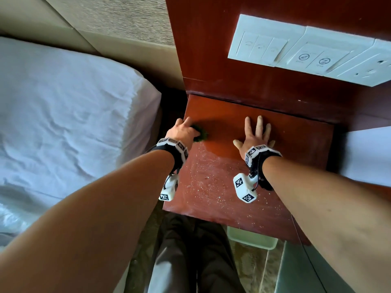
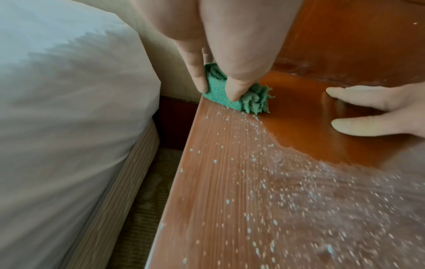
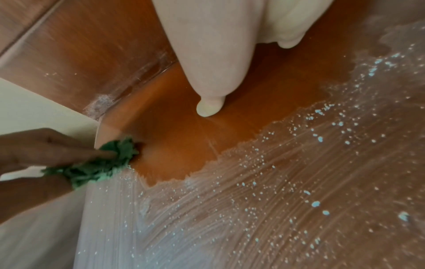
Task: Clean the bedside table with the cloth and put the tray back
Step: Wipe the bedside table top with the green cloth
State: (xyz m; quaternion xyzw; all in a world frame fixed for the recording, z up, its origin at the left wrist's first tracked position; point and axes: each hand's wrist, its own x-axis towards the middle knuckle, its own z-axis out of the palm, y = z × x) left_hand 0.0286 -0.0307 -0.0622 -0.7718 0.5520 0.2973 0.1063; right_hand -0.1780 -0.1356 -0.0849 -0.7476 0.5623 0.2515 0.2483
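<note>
1. I am looking down on the bedside table (image 1: 264,132), a red-brown wooden top whose long axis is running from my body toward the back panel that carries the white switch plates (image 1: 296,49).
2. The green cloth (image 2: 241,94) is lying bunched at the table's far left edge, touching the wood; its frayed end is pointing right, toward the middle of the top.
3. My left hand (image 1: 183,132) is gripping the cloth, fingers (image 2: 239,72) curling down over it and pinching it against the surface.
4. My right hand (image 1: 256,136) is lying flat on the clean far part of the table, fingers spread wide and straight, holding nothing, well apart from the cloth.
5. White powdery streaks and specks (image 3: 299,182) are covering the near half of the top; the far strip around both hands is showing bare glossy wood.
6. A pale green tray (image 1: 251,237) is sitting low beyond the table's near edge, partly hidden under it.
7. The white bed (image 1: 63,115) is lying to the left of the table.
</note>
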